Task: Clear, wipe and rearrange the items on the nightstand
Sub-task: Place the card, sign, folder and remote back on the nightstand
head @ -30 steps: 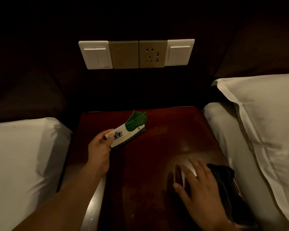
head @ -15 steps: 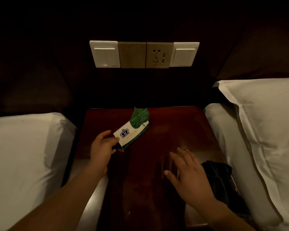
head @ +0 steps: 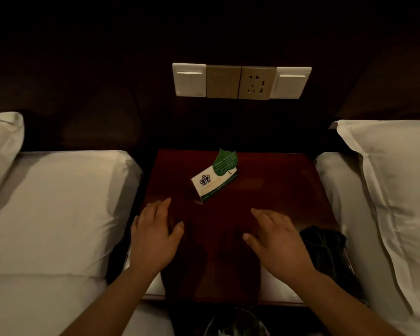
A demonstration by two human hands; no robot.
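A: What takes up the most room?
B: Two beds, the left bed (head: pixel 58 209) and the right bed (head: pixel 383 204), both in white linen, with the dark red table (head: pixel 277 190) between them. On the wall above it sits a switch and socket panel (head: pixel 241 82).

A: And the hands?
B: Both hover low over the table's near half, palms down. The left hand (head: pixel 153 236) has its fingers (head: pixel 160 207) spread and empty. The right hand (head: pixel 277 241) is the same, fingers loosely apart, gripping nothing.

A: Where are the things?
B: A black cloth (head: pixel 325 251) lies crumpled at the table's right edge, just beside the right hand. The white-and-green card (head: pixel 212 181), topped with a green leaf shape, stands toward the back middle, apart from both hands.
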